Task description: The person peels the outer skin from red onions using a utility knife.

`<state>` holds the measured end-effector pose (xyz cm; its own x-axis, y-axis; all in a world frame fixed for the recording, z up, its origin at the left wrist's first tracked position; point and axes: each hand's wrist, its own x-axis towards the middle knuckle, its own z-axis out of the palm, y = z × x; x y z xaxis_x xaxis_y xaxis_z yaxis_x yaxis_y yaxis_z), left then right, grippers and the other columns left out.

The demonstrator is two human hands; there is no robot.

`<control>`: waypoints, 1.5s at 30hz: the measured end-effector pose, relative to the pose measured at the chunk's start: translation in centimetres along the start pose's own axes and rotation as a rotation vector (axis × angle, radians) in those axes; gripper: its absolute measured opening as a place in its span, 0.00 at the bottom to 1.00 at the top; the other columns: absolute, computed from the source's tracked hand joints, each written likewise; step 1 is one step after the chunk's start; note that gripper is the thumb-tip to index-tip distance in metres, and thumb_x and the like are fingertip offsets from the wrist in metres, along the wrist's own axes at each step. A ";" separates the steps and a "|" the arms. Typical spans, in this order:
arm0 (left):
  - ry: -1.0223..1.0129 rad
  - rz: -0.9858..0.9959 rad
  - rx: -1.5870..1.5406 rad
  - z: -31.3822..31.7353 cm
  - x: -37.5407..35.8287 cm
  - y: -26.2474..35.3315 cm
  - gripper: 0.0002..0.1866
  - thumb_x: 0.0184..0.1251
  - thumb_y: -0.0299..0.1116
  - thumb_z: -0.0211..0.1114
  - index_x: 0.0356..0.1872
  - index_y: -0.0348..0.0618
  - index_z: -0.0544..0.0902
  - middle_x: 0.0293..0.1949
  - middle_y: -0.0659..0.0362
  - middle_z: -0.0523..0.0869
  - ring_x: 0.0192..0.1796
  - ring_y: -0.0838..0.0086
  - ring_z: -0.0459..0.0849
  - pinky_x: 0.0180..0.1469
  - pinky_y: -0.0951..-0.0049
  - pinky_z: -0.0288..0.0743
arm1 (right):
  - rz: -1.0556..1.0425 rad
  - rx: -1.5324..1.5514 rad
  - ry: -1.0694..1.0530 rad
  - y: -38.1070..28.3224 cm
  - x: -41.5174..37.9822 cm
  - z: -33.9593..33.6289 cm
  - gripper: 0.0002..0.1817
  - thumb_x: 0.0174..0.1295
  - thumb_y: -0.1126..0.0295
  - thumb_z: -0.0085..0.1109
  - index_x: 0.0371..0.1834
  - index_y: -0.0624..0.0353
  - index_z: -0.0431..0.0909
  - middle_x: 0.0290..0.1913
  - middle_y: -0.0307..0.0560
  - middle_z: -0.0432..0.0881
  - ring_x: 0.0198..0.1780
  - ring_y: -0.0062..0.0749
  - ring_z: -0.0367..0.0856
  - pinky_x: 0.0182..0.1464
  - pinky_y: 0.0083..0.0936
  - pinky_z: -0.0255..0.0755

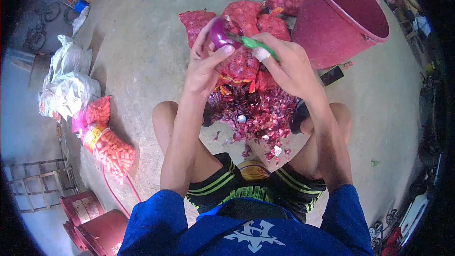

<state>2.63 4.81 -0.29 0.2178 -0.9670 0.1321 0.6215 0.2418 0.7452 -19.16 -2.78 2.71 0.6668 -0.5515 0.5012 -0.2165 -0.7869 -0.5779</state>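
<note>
My left hand (208,61) is closed around a shiny purple-red onion (219,34), holding it up in front of me. In my right hand (286,61) is a knife with a green handle (258,46); its short blade meets the onion's right side. A pale wrap covers my right thumb. Below and beyond both hands lie red mesh bags of onions (241,14). Between my feet, a heap of red onion skins (260,114) covers the floor.
A big red tub (315,28) stands at the upper right, with a phone (332,76) on the floor beside it. To the left are a bag of carrots (113,151) and white sacks (71,90). Red containers (102,230) sit at the lower left.
</note>
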 end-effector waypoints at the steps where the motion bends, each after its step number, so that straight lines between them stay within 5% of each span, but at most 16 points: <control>1: -0.001 0.000 0.001 -0.1 0.1 -0.1 0.42 0.66 0.13 0.74 0.80 0.43 0.68 0.70 0.54 0.82 0.68 0.67 0.84 0.74 0.59 0.81 | -0.015 -0.004 0.008 0.0 0.0 0.1 0.18 0.72 0.67 0.60 0.63 0.58 0.78 0.37 0.60 0.86 0.41 0.64 0.86 0.43 0.53 0.78; 13: 0.047 0.164 0.246 0.1 0.1 -0.3 0.42 0.61 0.17 0.79 0.77 0.40 0.72 0.69 0.54 0.82 0.68 0.68 0.83 0.72 0.62 0.80 | 0.005 -0.098 0.051 0.0 -0.1 1.4 0.17 0.74 0.65 0.59 0.63 0.55 0.77 0.34 0.61 0.85 0.39 0.65 0.85 0.42 0.57 0.76; 25: -0.054 -0.011 0.087 -1.1 -0.2 0.0 0.32 0.76 0.35 0.72 0.77 0.42 0.72 0.65 0.59 0.86 0.60 0.72 0.88 0.58 0.68 0.86 | -0.016 -0.178 0.068 0.6 0.0 0.8 0.18 0.73 0.64 0.61 0.63 0.53 0.80 0.40 0.56 0.88 0.42 0.60 0.88 0.42 0.52 0.80; 30: -0.059 -0.137 0.064 -2.4 0.1 -0.2 0.25 0.86 0.53 0.58 0.70 0.46 0.78 0.56 0.60 0.91 0.54 0.72 0.91 0.47 0.68 0.84 | -0.018 -0.187 0.039 0.5 0.0 0.3 0.19 0.74 0.63 0.61 0.65 0.54 0.80 0.41 0.55 0.89 0.43 0.58 0.88 0.43 0.51 0.81; 33: -0.039 -0.207 0.005 -2.3 0.0 -0.2 0.34 0.87 0.64 0.46 0.73 0.45 0.76 0.61 0.58 0.89 0.58 0.66 0.89 0.53 0.68 0.82 | -0.055 -0.219 0.071 1.3 -0.2 0.5 0.19 0.75 0.62 0.60 0.66 0.54 0.79 0.43 0.56 0.89 0.44 0.58 0.88 0.44 0.52 0.81; 39: -0.033 -0.215 0.007 -0.2 -0.1 0.1 0.30 0.88 0.59 0.50 0.68 0.42 0.79 0.55 0.51 0.91 0.58 0.60 0.92 0.63 0.56 0.88 | 0.016 -0.188 0.018 1.0 -0.2 0.2 0.19 0.75 0.62 0.60 0.65 0.54 0.79 0.42 0.57 0.88 0.44 0.59 0.88 0.44 0.52 0.80; 45: -0.209 -0.364 -0.198 -3.3 0.4 0.6 0.30 0.87 0.57 0.55 0.70 0.40 0.77 0.58 0.50 0.90 0.59 0.59 0.92 0.63 0.57 0.89 | -0.045 -0.174 0.012 0.9 0.0 0.2 0.19 0.73 0.65 0.62 0.64 0.56 0.79 0.41 0.58 0.88 0.41 0.60 0.88 0.43 0.51 0.81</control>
<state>5.60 4.84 -1.97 -0.1846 -0.9824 0.0290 0.7657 -0.1253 0.6309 -19.24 -3.45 2.02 0.6706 -0.5168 0.5322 -0.3073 -0.8464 -0.4348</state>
